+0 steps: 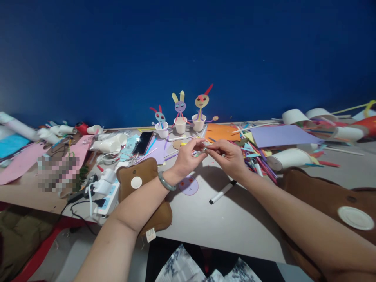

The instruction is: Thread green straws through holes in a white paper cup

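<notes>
My left hand (190, 158) and my right hand (227, 156) meet over the middle of the table, fingertips pinched together around something small and whitish that I cannot make out. A greenish bangle (167, 181) circles my left wrist. Below my hands a round purple paper face (188, 185) with orange-red eyes lies flat. To its right is a white marker (222, 192) with black ends. Behind my hands stand three paper cups with paper-faced figures: a light blue face (160, 116), a purple one with yellow ears (180, 106) and a tan one (202, 101).
A brown cushion (138, 172) and a power strip (110, 197) lie left, near a phone (143, 143). Orange paper (222, 132), purple paper (284, 135) and a white paper cup (290, 158) are right. Another brown cushion (317, 199) sits beside my right forearm.
</notes>
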